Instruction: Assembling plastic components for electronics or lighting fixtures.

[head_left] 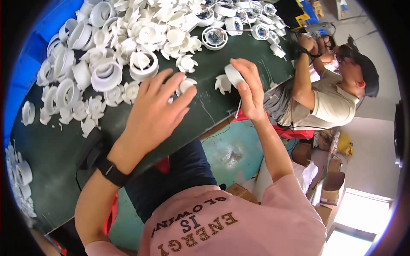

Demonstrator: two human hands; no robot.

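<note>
My left hand (159,106) lies palm down on the dark green table (60,170), fingers spread over a small white plastic impeller piece (186,84) at the edge of a big pile of white plastic parts (115,47). My right hand (250,87) is raised above the table's near edge and grips a small white round plastic part (233,75) between thumb and fingers, with a thin white wire hanging from it. A white fan-shaped piece (222,83) lies on the table just left of that hand.
White rings and impellers cover the table's left and far side. Round assembled units with wiring (214,37) lie at the far edge. Another person (329,91) sits at the right, hands on the table. Cardboard boxes (329,170) stand on the floor.
</note>
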